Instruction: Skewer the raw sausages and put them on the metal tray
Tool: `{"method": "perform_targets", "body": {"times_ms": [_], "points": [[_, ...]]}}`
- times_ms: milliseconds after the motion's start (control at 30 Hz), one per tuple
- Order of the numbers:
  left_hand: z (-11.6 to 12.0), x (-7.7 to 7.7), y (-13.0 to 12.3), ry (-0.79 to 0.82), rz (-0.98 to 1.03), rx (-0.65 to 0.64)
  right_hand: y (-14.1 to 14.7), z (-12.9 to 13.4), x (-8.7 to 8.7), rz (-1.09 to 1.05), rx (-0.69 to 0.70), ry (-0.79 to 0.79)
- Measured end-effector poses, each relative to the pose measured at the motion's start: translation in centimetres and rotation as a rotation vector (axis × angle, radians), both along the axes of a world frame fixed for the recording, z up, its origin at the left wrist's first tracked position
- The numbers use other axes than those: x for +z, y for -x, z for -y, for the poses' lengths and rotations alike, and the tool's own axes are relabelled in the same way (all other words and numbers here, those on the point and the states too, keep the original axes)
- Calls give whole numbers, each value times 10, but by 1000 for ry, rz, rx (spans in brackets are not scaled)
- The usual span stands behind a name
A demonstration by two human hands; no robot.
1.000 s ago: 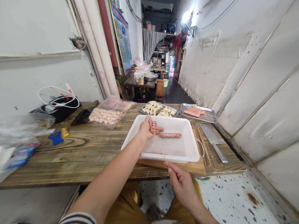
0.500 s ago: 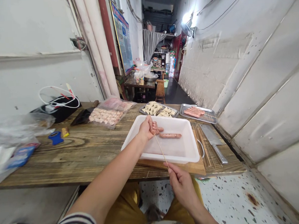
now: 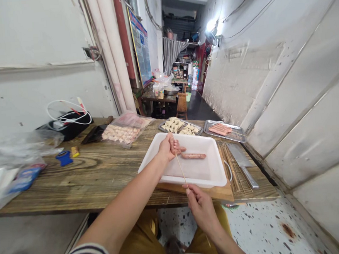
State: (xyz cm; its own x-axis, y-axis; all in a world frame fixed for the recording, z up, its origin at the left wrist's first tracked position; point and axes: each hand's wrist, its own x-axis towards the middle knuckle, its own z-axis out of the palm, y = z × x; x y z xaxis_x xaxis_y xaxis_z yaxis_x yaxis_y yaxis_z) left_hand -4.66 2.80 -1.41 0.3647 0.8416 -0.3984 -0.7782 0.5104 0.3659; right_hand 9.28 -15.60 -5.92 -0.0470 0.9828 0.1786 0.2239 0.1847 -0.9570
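My left hand [image 3: 169, 147] is closed around a sausage [image 3: 183, 149] above the white plastic tub [image 3: 148, 153]; most of the sausage is hidden by the fingers. A thin bamboo skewer [image 3: 181, 168] runs from the near end of that fist down to my right hand [image 3: 200, 202], which pinches it between thumb and fingers at the tub's front edge. Whether the skewer's tip is inside the sausage is hidden by my left fingers. Another reddish sausage [image 3: 195, 156] lies in the tub, just right of my left hand.
Beyond the tub stand a tray of white triangular pieces [image 3: 173, 125] and a metal tray with skewered sausages [image 3: 220, 129]. Loose skewers [image 3: 233, 169] and a cleaver [image 3: 241, 160] lie right. A cutting board [image 3: 220, 193] is under the tub. Bagged pale pieces [image 3: 122, 133] lie left.
My right hand has shifted slightly left, still pinching the skewer. My left hand keeps its grip on the sausage. The whole view has tilted a little.
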Motion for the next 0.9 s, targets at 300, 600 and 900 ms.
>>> {"method": "perform_targets", "body": {"times_ms": [300, 600, 900], "points": [[4, 2, -1, -66, -79, 14, 8, -8, -5, 31, 31, -21], [11, 9, -4, -132, -21, 80, 13, -8, -1, 40, -11, -57], [17, 15, -8, -161, -19, 108, 17, -8, -3, 9, 24, 4]]}}
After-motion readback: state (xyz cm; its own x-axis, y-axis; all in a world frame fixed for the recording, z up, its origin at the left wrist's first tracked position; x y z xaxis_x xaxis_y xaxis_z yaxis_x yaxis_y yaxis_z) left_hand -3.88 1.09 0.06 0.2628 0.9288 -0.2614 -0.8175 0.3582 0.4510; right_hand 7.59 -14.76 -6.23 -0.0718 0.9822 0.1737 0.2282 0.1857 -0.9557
